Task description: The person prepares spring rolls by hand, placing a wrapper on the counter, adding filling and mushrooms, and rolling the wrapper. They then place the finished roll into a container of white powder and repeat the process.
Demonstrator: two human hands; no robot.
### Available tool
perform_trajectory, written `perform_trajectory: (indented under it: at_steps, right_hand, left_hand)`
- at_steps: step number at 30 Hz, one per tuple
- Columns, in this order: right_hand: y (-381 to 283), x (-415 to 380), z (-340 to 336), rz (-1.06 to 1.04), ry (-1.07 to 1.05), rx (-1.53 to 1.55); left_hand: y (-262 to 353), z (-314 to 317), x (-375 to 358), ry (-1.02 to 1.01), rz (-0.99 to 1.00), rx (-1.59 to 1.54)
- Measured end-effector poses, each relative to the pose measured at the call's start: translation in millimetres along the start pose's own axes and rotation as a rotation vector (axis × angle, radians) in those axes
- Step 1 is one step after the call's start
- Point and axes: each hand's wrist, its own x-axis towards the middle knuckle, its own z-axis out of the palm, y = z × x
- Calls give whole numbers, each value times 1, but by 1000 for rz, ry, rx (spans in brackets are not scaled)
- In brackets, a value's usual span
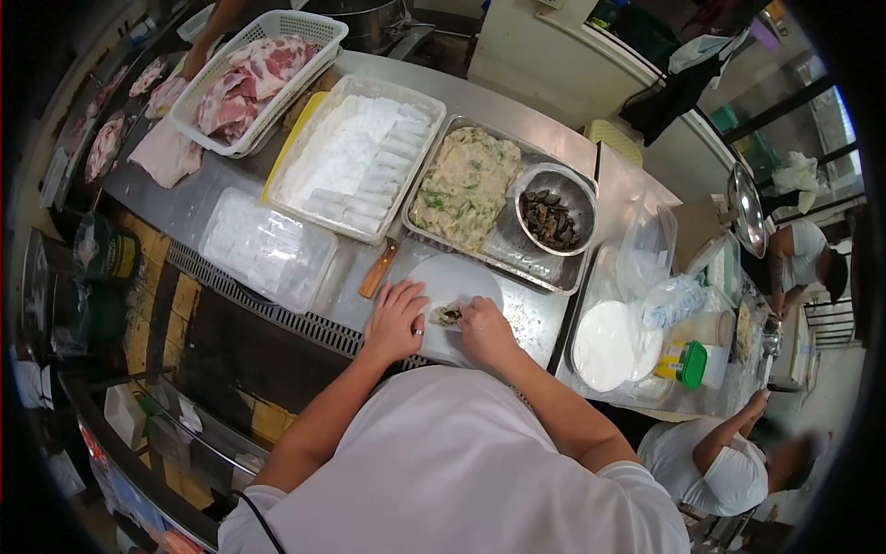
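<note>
A round, pale wrapper sheet [457,275] lies on the steel counter in front of me, with a small heap of filling [446,317] near its close edge. My left hand [397,319] rests on the sheet's left side, fingers stretched out and a ring showing. On the other side, my right hand [487,331] has its fingertips drawn together at the filling; what they pinch is hidden. A knife with a wooden handle [377,270] lies just beyond my left hand. Minced filling with green bits [466,180] fills part of a metal tray [531,274] ahead.
A steel bowl [531,173] of dark pieces sits in the tray. Left of it stands a tub [367,85] of white rolls on white powder, then a basket [249,148] of raw meat. A lidded box [268,245] and stacked round wrappers [604,343] flank me. Other people work nearby.
</note>
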Motion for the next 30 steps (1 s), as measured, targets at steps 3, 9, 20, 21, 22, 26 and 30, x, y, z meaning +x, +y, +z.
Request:
perform_trajectory:
  at_steps: [3,9,20,21,22,26,30]
  right_hand:
    - [-11,-2,-3,-25,46,-38]
    - [-2,0,13,-108,72,40]
    - [40,-18,1,613,180,249]
    - [42,-19,6,623,162,234]
    - [43,-19,12,631,144,219]
    - [52,-27,35,711,241,676]
    - [13,-39,-1,888,106,990]
  left_hand:
    - [0,-1,-1,-1,1,3]
    - [-1,-1,-2,-7,14,-5]
    - [10,0,17,69,-338,28]
    - [8,-1,22,2,-364,24]
    - [8,-3,24,-64,-391,22]
    - [7,-7,23,-77,-471,-83]
    - [7,-4,6,38,-525,-196]
